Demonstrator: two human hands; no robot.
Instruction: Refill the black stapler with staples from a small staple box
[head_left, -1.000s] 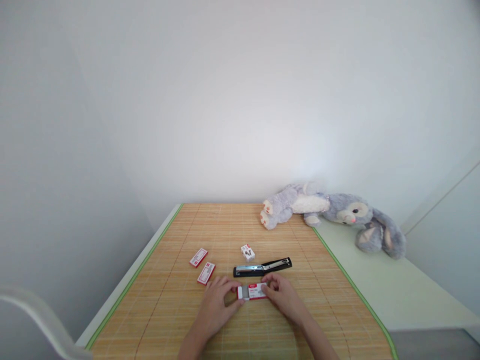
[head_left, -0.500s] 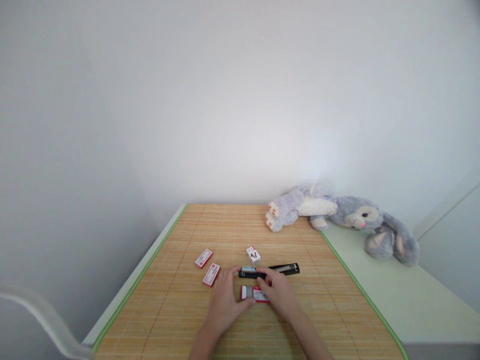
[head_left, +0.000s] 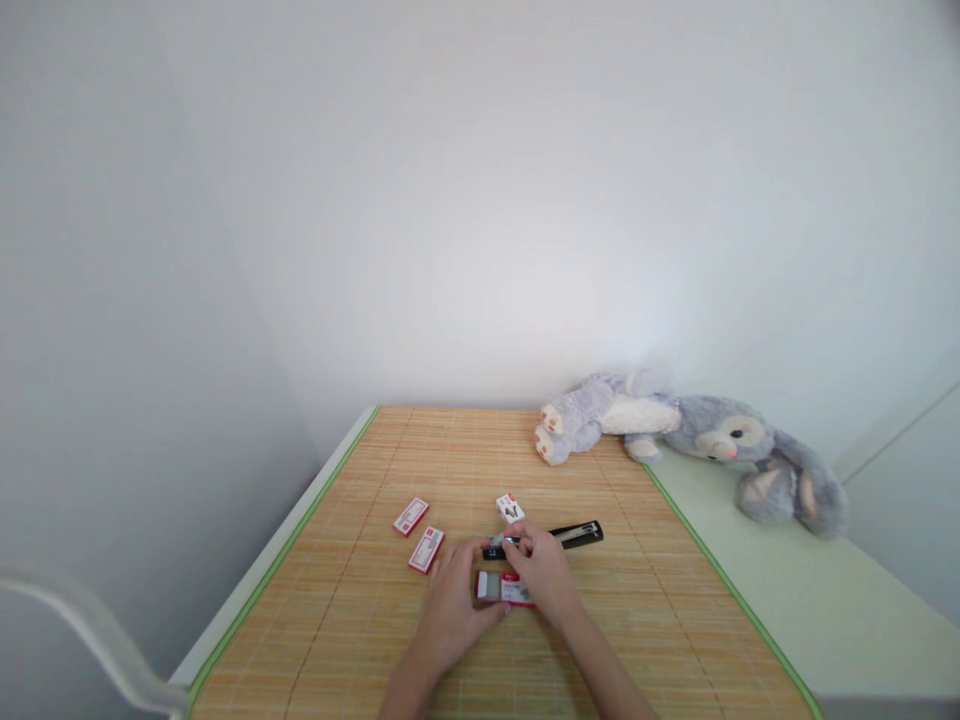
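Stapler: fingertip work, we judge; next needs careful alignment.
Right hand: bunched over it; grasp, we can't tell.
Left hand: spread around box, stapler's six o'clock.

My bare left hand and bare right hand, both slim and plain.
Ahead of each palm, my fingers are slender and slightly tapered, with a shorter thumb to the inner side; my nails are too small to make out. Behind each hand comes a narrow, bare wrist, then a slim, bare forearm: left, right.
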